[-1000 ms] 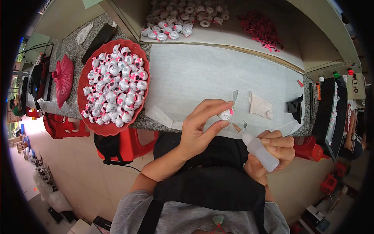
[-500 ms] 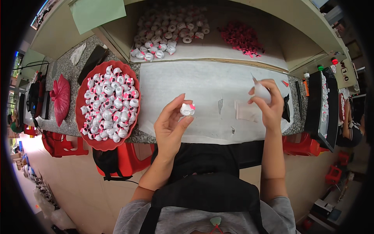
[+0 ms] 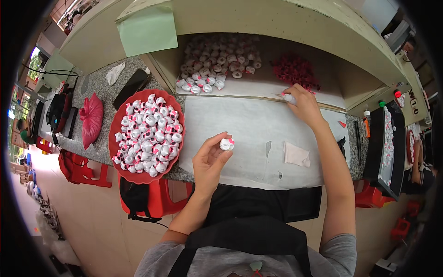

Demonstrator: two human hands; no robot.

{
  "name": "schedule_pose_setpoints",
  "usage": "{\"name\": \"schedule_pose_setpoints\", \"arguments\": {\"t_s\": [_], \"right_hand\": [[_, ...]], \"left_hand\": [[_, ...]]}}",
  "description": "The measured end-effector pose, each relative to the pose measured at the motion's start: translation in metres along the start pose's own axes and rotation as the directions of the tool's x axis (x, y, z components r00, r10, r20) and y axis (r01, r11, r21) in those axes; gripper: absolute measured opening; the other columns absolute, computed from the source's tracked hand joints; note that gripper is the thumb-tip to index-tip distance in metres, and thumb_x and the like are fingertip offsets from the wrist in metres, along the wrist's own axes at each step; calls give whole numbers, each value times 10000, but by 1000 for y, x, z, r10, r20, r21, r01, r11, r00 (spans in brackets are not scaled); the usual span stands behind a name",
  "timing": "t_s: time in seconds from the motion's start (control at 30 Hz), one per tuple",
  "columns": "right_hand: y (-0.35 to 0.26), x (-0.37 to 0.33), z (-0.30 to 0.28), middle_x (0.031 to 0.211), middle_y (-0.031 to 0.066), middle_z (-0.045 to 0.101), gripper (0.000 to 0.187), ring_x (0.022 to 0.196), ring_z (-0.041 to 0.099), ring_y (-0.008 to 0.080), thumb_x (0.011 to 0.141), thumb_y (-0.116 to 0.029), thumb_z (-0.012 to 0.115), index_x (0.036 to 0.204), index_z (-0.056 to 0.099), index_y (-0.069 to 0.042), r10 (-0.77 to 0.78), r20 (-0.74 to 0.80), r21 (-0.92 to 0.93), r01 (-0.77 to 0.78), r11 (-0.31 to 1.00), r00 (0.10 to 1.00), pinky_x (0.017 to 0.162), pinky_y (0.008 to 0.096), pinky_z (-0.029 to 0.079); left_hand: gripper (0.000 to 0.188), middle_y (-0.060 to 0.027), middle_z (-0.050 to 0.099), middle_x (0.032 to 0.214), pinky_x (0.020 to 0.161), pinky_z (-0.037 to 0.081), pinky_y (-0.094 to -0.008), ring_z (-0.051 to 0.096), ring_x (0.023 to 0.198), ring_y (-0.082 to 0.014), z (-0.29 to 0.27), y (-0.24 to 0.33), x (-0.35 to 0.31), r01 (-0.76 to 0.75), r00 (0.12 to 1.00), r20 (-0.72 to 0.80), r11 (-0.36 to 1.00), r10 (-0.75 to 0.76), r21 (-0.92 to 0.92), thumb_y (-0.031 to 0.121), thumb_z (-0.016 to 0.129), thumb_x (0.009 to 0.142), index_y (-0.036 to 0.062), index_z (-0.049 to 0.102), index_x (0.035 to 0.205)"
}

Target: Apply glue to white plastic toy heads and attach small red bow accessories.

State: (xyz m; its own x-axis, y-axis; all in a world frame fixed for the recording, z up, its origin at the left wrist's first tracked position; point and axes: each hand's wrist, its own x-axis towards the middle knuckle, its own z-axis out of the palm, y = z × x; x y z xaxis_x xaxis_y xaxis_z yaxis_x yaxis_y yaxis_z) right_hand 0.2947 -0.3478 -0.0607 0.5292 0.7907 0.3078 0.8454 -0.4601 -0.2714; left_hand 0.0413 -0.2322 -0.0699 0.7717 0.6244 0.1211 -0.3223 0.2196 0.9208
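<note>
Between the thumb and fingers of my left hand (image 3: 210, 164) is a small white cat-head figurine (image 3: 226, 144) with a pink bow, held above the paper-covered worktop (image 3: 221, 115). My right hand (image 3: 303, 107) reaches forward to the shelf edge, closed around a small white squeeze bottle (image 3: 290, 99) with a thin tip. Its fingertips are close to a heap of dark pink pieces (image 3: 290, 69) on the shelf; whether they touch a piece, I cannot tell. A folded white cloth (image 3: 296, 154) lies on the paper beside my right forearm.
At the left stands a red scalloped basin (image 3: 113, 152) full of similar figurines. More white pieces (image 3: 217, 57) are heaped inside the shelf (image 3: 258, 90). A tied pink bag (image 3: 92, 121) and a black phone-like slab (image 3: 131, 87) lie further left. An orange tube (image 3: 367, 127) is at the right.
My right hand has moved forward with the bottle, from over the cloth to the shelf edge by the pink pieces. My left hand still holds the figurine. The whole view has shifted and tilted.
</note>
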Motion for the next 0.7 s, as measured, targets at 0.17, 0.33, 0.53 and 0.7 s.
{"name": "schedule_pose_setpoints", "arguments": {"t_s": [0.17, 0.33, 0.53, 0.7], "right_hand": [[4, -7, 4, 792, 76, 504, 245, 731, 507, 267, 586, -32, 619, 808, 517, -48, -158, -46, 39, 160, 986, 986, 616, 333, 416], [-10, -19, -3, 705, 84, 529, 143, 632, 537, 189, 630, 11, 571, 746, 494, -23, -66, -246, 280, 137, 950, 967, 538, 266, 413], [-99, -74, -29, 692, 138, 550, 57, 476, 483, 110, 683, 52, 516, 692, 467, 24, 325, 166, 952, -237, 193, 931, 430, 207, 395], [-130, -101, -17, 676, 149, 550, 94, 460, 479, 127, 653, 81, 525, 702, 465, 30, 335, 275, 956, -292, 0, 901, 422, 226, 406]], "left_hand": [[354, -104, 516, 979, 759, 396, -223, 504, 875, -132, 7, -7, 2, 5, 1000, 5, 1000, -5, -23, -71, 521, 703, -19, 447, 1045], [342, -98, 511, 979, 767, 403, -233, 502, 884, -132, 10, -9, 2, 53, 998, 36, 996, -50, -71, -75, 526, 705, -20, 452, 1035], [347, -121, 511, 980, 772, 413, -272, 508, 890, -166, 13, -13, -3, 58, 992, 112, 996, -49, -75, -73, 533, 702, -21, 444, 1033], [315, -121, 500, 999, 766, 417, -264, 499, 913, -166, 17, -13, -5, -40, 988, 150, 997, 30, 64, -67, 538, 701, -12, 481, 1006]]}}
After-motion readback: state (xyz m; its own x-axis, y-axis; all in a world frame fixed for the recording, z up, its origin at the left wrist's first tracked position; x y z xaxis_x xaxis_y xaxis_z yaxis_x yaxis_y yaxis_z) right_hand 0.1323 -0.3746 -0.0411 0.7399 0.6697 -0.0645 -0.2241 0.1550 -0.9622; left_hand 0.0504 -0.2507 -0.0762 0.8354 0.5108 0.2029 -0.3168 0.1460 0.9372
